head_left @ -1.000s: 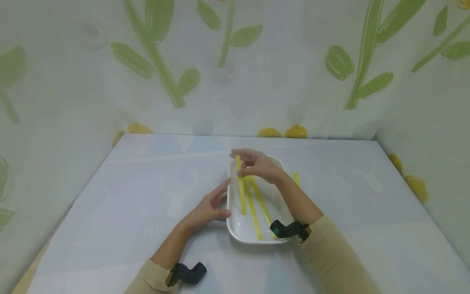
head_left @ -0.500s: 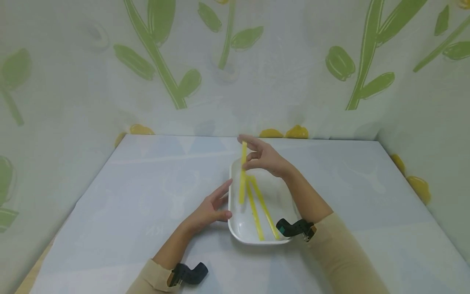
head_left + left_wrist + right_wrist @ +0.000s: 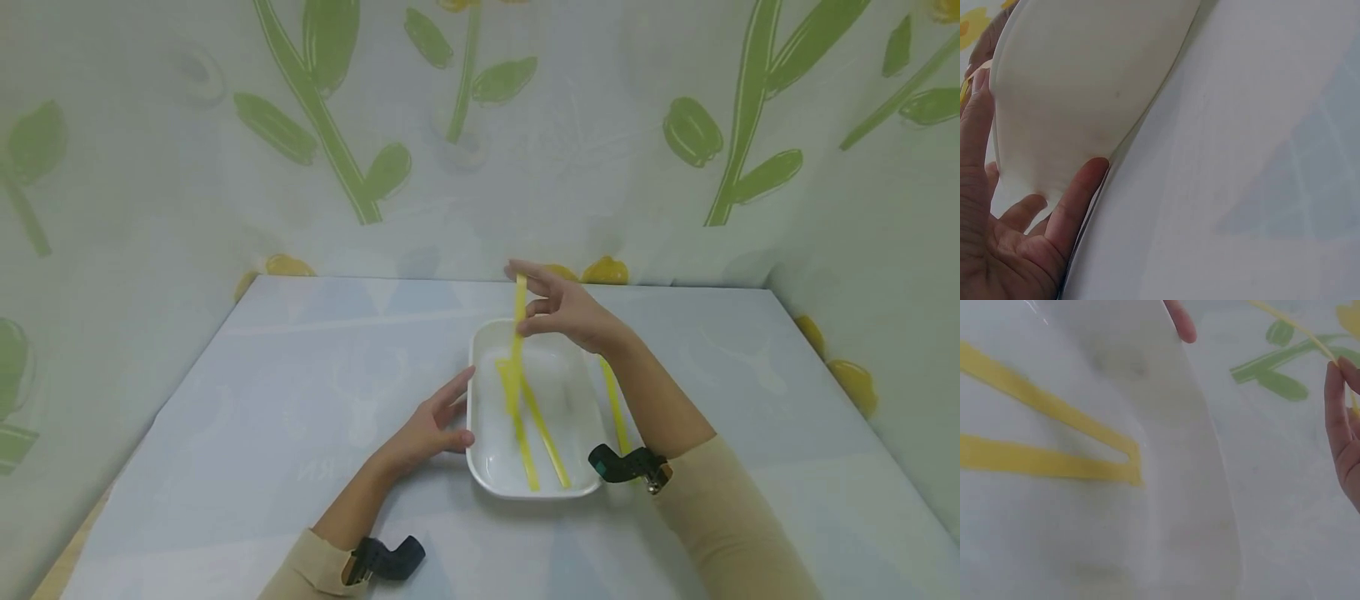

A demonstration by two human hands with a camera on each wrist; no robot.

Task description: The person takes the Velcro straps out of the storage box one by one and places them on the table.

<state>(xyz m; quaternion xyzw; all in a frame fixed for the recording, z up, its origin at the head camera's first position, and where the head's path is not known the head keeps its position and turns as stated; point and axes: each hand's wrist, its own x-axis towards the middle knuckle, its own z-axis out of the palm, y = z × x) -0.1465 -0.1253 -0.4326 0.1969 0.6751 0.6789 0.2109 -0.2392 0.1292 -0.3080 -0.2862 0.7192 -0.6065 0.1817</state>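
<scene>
My right hand [image 3: 566,310] pinches a thin yellow strip [image 3: 517,354] between thumb and fingertips above the white tray [image 3: 487,479]. The strip hangs down over the tray, its lower part overlapping another strip in the head view. Inside the tray lies a narrow yellow V of strips [image 3: 1054,465], joined by a short bend at one end. My left hand [image 3: 427,425] touches the tray's left side, thumb and fingers spread. In the left wrist view its fingertips [image 3: 1094,169] press against the tray's outer wall [image 3: 1085,94].
Another yellow strip [image 3: 615,408] lies right of the tray, partly hidden by the right forearm. The pale table [image 3: 300,375] carries everything, with a leaf-patterned wall [image 3: 570,167] behind. Each wrist bears a black camera [image 3: 626,465].
My right hand has risen and moved away and to the right, lifting the pinched strip from the tray's left side to above the V. My left hand keeps its place.
</scene>
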